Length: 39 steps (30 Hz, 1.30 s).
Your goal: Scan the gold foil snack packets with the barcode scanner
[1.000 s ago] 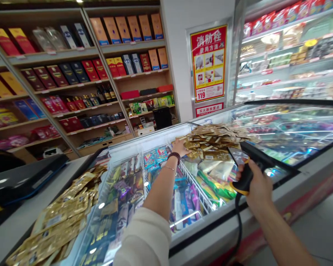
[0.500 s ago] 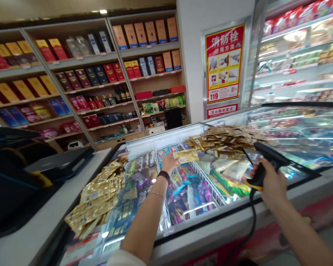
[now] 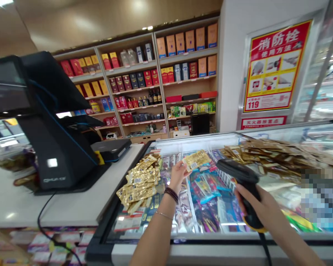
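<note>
My left hand (image 3: 179, 173) pinches the near end of a flat gold foil packet (image 3: 196, 160) over the glass-topped freezer. A barcode label shows on the packet's face. In my right hand (image 3: 255, 207) is a black barcode scanner (image 3: 240, 173) with a yellow-orange trim and a cable running down. Its head points left toward the packet, with a gap between the two. On the glass to the left lies a pile of gold packets (image 3: 140, 184). A larger heap of gold packets (image 3: 274, 157) spreads over the glass behind the scanner.
Under the glass, wire baskets hold colourful wrapped goods (image 3: 205, 184). A black checkout terminal (image 3: 58, 136) stands on the white counter (image 3: 13, 207) at left, with a cable hanging in front. Boxed goods fill wall shelves behind. A red fire-hydrant sign (image 3: 277, 70) hangs on the wall.
The view has swung left, bringing the terminal into sight. My right hand has brought the scanner leftward, closer to the gold packet, which my left hand now holds tilted.
</note>
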Available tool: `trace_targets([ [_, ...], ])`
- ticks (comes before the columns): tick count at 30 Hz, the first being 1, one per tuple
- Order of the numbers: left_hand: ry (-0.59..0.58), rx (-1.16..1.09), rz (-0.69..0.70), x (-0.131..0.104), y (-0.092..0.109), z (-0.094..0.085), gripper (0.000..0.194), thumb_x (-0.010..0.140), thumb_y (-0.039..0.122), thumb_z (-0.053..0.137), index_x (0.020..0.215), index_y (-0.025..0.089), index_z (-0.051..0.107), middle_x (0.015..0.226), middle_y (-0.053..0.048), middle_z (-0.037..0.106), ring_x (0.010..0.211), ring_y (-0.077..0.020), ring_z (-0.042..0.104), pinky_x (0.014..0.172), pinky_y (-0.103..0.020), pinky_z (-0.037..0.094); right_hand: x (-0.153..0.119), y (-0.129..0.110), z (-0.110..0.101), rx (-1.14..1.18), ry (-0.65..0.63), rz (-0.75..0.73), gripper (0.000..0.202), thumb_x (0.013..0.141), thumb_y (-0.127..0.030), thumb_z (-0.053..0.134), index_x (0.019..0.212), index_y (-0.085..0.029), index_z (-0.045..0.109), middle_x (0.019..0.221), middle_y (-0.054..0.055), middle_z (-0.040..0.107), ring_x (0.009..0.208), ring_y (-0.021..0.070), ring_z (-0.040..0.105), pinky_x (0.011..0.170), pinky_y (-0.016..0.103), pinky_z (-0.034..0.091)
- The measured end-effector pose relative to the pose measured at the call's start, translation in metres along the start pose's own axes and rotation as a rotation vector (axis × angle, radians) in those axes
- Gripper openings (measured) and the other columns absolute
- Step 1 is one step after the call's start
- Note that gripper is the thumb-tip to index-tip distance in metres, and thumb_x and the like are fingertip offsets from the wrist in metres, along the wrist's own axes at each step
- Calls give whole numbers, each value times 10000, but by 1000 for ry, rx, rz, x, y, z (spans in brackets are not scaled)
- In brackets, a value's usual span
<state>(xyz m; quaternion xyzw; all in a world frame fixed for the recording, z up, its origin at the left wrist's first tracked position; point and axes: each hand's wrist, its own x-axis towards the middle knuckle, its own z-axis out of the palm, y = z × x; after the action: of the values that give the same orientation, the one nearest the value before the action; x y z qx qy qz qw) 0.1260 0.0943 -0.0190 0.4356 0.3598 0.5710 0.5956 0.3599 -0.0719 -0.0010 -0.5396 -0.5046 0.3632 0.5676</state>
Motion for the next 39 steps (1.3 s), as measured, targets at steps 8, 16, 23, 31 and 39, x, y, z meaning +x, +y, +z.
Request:
trace_targets([
  [8, 38, -88, 63, 13, -3, -10, 432, 745, 428, 1014, 1006, 188, 768, 894, -77, 841, 988, -290, 852, 1022, -486, 681, -28, -7, 61, -305, 85, -93, 491, 883, -770, 618, 800, -286, 641, 519, -1, 616, 473, 242, 595, 534, 370, 458],
  [16, 6, -69, 105, 14, 0, -20, 473, 727, 481, 1018, 1026, 190, 795, 695, 10, 723, 769, -200, 777, 987, -473, 690, -23, -7, 61, -452, 118, -146, 400, 907, -696, 583, 830, -307, 635, 541, 2, 613, 492, 285, 614, 577, 398, 429],
  [23, -18, -84, 96, 12, 2, -21, 442, 748, 445, 1016, 1036, 197, 789, 823, -26, 797, 762, -183, 764, 964, -465, 701, -10, 8, 60, -535, 125, -186, 436, 874, -720, 576, 874, -294, 670, 538, 6, 601, 509, 309, 645, 582, 397, 450],
  [31, 35, -42, 50, 14, 3, -21, 381, 818, 396, 980, 1066, 182, 786, 848, -53, 807, 881, -231, 811, 1008, -479, 683, -19, -8, 64, -572, 135, -215, 369, 929, -633, 578, 904, -281, 689, 512, -12, 567, 494, 300, 638, 630, 397, 473],
  [39, 35, -42, 61, 13, 5, -19, 300, 834, 363, 959, 1003, 185, 786, 730, 0, 749, 731, -175, 763, 977, -470, 705, -8, 6, 62, -562, 126, -193, 447, 860, -742, 577, 825, -303, 652, 510, 13, 594, 499, 319, 650, 590, 404, 477],
])
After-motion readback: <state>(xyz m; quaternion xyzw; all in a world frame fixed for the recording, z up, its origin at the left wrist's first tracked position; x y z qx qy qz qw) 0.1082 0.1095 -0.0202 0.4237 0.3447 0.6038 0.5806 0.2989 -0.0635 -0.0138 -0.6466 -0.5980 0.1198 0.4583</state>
